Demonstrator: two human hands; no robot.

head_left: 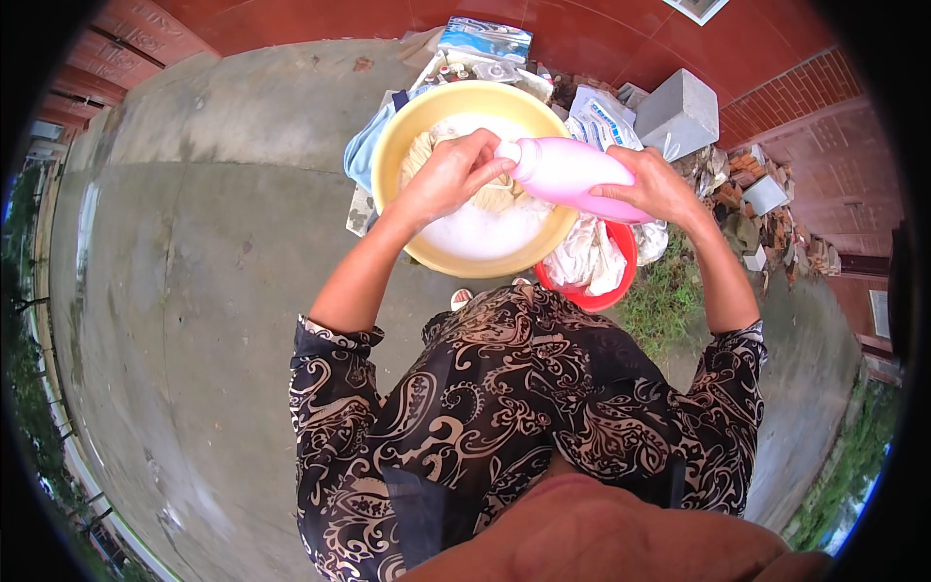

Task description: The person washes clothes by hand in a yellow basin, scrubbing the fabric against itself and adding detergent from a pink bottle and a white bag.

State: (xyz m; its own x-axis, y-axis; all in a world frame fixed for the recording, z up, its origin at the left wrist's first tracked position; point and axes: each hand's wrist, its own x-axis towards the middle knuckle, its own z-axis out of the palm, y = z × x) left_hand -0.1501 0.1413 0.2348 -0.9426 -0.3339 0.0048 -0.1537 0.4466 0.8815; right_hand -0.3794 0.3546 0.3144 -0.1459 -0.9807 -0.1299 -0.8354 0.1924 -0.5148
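Note:
A pink plastic bottle (572,175) lies tilted nearly on its side above the right part of a yellow basin (390,155). My right hand (648,182) is wrapped round the bottle's bottom end. At the other end my left hand (456,175) is closed with its fingers at the white cap (508,152), thumb and fingertips against it. Below the hands, the basin holds foamy water (475,233) and a soaked cream-coloured cloth (499,197), partly hidden by my left hand.
A red bucket (632,260) with white cloth (590,257) stands right of the basin. Light blue cloth (365,155) hangs at the basin's left. A white foam box (679,112), bricks (749,170) and a blue-and-white box (485,39) sit beyond. Grass (664,306) grows beside the concrete (223,291).

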